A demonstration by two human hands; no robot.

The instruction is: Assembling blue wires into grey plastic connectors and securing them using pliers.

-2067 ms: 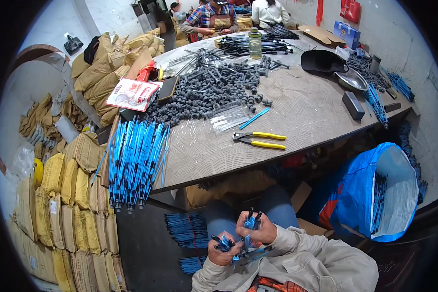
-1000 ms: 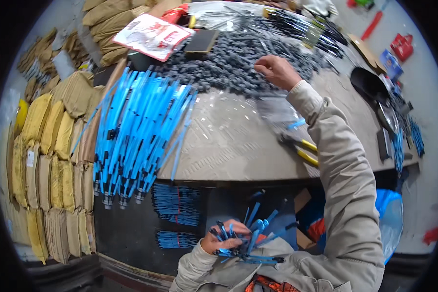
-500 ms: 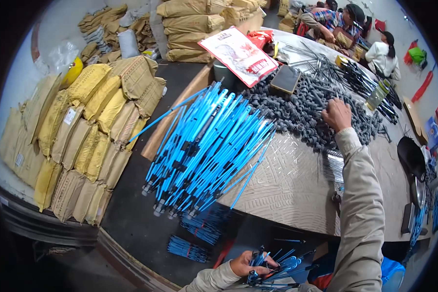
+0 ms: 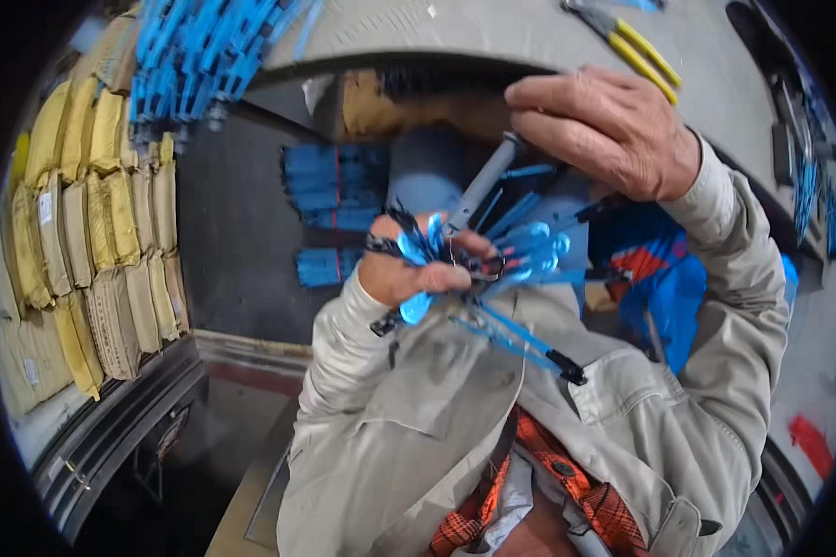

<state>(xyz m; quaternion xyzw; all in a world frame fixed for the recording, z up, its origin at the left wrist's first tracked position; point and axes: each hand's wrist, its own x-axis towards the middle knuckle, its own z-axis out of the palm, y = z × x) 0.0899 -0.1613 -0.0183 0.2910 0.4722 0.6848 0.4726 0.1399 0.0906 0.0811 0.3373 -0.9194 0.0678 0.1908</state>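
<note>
Blue strips (image 4: 541,249) are held in the left hand (image 4: 401,277), a grey tube (image 4: 480,185) at its one o'clock, as the curled right hand (image 4: 613,130), hold unclear, is returned from the table (image 4: 492,35) to two o'clock, rejoining the work.

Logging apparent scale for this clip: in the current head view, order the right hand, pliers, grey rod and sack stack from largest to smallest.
1. Sack stack
2. Right hand, perhaps enlarged by nearness to the camera
3. Pliers and grey rod: both slim, too alike to rank
</note>
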